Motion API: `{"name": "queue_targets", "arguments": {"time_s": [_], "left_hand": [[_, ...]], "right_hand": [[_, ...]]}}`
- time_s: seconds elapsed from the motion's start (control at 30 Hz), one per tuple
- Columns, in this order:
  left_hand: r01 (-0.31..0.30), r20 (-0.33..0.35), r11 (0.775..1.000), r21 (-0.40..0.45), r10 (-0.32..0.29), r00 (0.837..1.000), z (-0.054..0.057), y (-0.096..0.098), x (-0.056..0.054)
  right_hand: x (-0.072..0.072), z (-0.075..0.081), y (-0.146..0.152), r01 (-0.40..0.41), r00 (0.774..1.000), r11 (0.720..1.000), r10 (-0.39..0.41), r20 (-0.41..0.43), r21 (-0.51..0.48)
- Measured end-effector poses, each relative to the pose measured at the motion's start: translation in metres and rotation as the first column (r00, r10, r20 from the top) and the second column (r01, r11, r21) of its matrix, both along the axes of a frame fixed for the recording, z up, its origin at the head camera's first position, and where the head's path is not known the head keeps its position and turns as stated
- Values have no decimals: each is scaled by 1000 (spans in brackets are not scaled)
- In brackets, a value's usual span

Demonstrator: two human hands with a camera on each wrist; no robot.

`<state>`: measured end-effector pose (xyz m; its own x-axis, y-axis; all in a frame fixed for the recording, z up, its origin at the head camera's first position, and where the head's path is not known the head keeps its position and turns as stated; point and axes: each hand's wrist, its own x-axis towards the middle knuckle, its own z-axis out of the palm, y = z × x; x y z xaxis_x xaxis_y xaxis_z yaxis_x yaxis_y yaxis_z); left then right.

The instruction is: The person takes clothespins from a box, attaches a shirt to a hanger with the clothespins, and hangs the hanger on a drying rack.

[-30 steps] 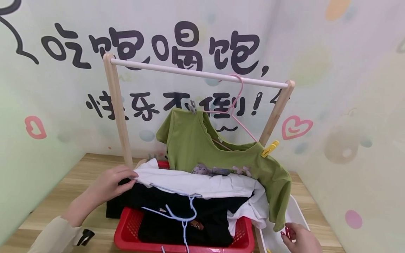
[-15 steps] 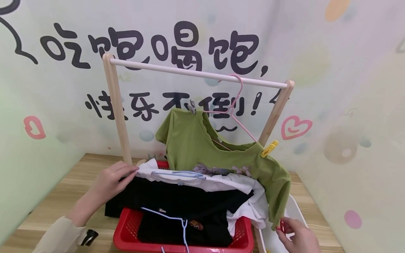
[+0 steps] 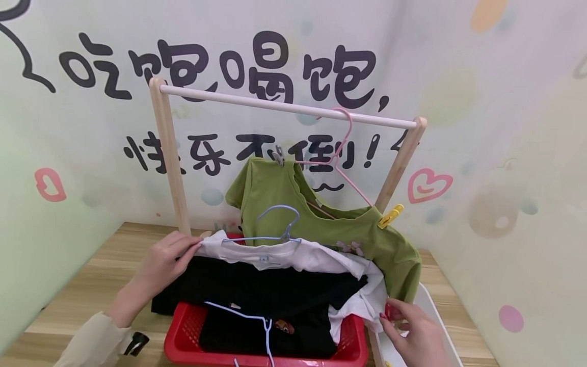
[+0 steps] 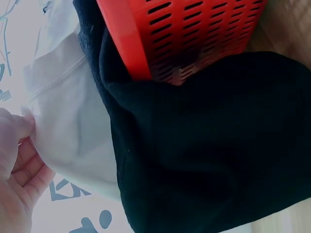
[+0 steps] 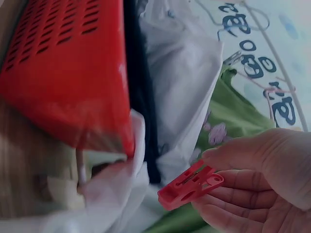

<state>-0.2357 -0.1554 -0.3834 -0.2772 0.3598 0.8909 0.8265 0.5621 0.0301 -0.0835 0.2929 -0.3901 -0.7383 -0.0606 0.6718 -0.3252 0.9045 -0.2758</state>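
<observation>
My left hand (image 3: 165, 260) pinches the shoulder of a white shirt (image 3: 321, 260) between thumb and fingers. Inside that shirt's neckline is a light-blue hanger (image 3: 257, 238), its hook standing up over the green shirt. In my right hand (image 3: 417, 329) is a red clothespin (image 5: 187, 187), pinched between thumb and fingers, close to the white shirt's right sleeve (image 3: 378, 290). Black cloth (image 3: 275, 285) lies under the white shirt, over the red basket (image 3: 183, 331). The green shirt (image 3: 275, 204) hangs on a pink hanger (image 3: 339, 158), with a grey clip (image 3: 278, 155) and a yellow clothespin (image 3: 391, 216) at its shoulders.
A wooden rack with a white rod (image 3: 284, 106) spans the back, in front of a printed wall. Another light-blue hanger (image 3: 267, 331) lies over the basket. A white bin (image 3: 435, 311) stands at the right on the wooden table (image 3: 110, 260).
The blue hanger's hook has swung from hanging down in front to standing upright at the back. My right hand has moved left with the red clothespin, from the green sleeve towards the white sleeve.
</observation>
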Motion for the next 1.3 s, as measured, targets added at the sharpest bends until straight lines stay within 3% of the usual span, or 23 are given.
{"name": "queue_targets", "arguments": {"time_s": [0.43, 0.7, 1.3], "left_hand": [[-47, 42, 998, 40, 45, 998, 3, 3, 4], [-33, 36, 998, 61, 31, 999, 2, 5, 2], [11, 45, 997, 73, -14, 999, 2, 1, 3]], "right_hand": [[-20, 23, -57, -137, 990, 981, 131, -53, -137], [-31, 25, -83, -259, 965, 947, 247, -88, -191], [-43, 34, -123, -392, 920, 891, 374, -120, -228]]}}
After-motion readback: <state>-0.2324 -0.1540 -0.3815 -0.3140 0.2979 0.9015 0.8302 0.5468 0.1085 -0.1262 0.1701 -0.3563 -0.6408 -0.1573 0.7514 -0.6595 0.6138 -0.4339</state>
